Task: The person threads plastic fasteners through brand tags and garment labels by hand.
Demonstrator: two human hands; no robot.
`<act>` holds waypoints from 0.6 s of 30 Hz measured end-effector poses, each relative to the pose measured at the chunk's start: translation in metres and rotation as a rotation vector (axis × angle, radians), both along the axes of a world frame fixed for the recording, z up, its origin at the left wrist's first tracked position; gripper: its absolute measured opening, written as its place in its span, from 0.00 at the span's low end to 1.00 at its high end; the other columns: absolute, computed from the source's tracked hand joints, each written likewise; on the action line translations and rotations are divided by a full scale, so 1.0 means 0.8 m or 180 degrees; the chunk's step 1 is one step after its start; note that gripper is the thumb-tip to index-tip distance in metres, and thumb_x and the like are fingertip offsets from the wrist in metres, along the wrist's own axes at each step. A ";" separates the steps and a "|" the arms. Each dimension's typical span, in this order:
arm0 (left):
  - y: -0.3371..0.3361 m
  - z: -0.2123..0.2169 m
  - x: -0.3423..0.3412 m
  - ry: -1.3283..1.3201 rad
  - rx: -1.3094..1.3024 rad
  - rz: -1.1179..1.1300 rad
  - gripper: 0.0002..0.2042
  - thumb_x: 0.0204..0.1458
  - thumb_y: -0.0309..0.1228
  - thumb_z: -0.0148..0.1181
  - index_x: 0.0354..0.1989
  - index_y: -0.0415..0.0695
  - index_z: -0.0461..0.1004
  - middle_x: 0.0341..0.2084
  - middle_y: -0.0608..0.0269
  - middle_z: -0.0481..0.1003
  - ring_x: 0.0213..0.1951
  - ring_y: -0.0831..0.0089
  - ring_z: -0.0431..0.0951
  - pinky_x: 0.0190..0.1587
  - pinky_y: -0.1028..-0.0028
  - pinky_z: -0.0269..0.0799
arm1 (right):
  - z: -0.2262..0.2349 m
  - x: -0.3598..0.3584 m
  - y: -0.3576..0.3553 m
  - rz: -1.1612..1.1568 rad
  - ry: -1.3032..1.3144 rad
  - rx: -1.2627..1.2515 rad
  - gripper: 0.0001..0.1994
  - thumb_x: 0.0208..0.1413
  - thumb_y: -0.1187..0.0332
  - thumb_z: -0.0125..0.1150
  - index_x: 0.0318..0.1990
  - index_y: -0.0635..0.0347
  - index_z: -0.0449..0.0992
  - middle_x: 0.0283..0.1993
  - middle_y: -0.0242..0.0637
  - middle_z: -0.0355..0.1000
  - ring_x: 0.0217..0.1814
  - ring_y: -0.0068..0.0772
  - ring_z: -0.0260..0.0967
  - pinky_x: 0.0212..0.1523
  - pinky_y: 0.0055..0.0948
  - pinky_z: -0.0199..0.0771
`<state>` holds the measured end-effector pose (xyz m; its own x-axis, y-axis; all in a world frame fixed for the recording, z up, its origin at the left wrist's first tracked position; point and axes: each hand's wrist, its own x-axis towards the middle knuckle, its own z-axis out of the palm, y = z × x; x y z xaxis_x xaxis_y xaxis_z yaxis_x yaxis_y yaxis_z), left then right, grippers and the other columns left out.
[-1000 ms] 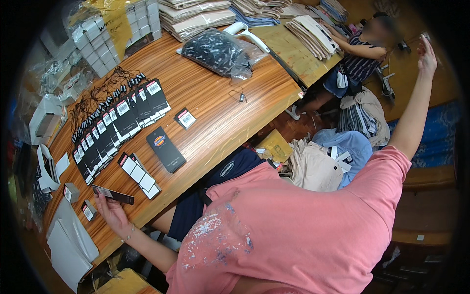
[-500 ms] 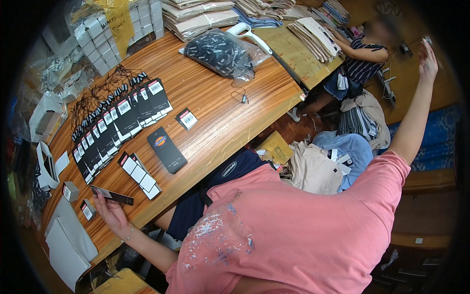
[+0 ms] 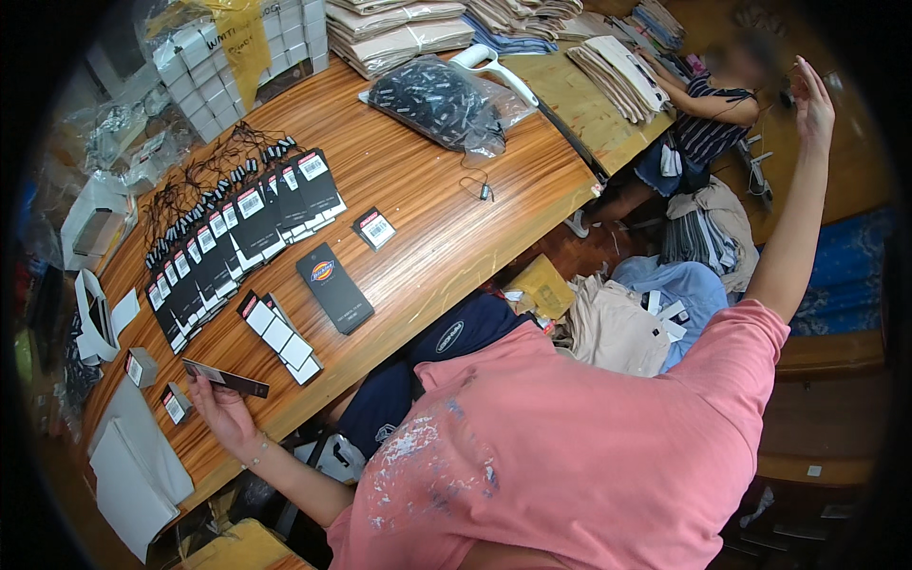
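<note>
My left hand (image 3: 220, 415) is closed on a black hang tag (image 3: 237, 383), pinched by one end above the near left edge of the wooden table. Beyond it a short stack of black tags with white stickers (image 3: 280, 339) lies next to a pile of larger black tags (image 3: 335, 290). A small tag with a barcode sticker (image 3: 376, 228) rests farther right. Raised well away from the table at the far right, my right hand (image 3: 814, 109) has its fingers stretched out; nothing shows in it.
A fanned row of corded black tags (image 3: 237, 223) spans the table's left half. Behind stand white boxes (image 3: 204, 81), a clear bag of black cords (image 3: 437, 100) and folded garments (image 3: 399, 33). Clothes (image 3: 613, 328) are heaped below the table's right side. Another person (image 3: 712, 119) handles garments.
The view has shifted slightly, so the table's things appear a little farther right. My right hand has moved slightly up and left. My left hand still holds the hang tag.
</note>
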<state>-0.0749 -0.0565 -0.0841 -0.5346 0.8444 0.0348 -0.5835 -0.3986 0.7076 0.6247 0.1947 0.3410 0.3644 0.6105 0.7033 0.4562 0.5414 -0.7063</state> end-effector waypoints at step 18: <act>0.007 0.019 0.013 -0.0047 0.0098 -0.0091 0.12 0.53 0.26 0.46 0.45 0.40 0.61 0.38 0.63 0.70 0.39 0.77 0.71 0.41 0.78 0.69 | -0.136 -0.152 -0.008 0.2055 0.0069 0.0231 0.12 0.53 0.74 0.47 0.45 0.67 0.69 0.46 0.41 0.66 0.46 0.31 0.64 0.50 0.30 0.62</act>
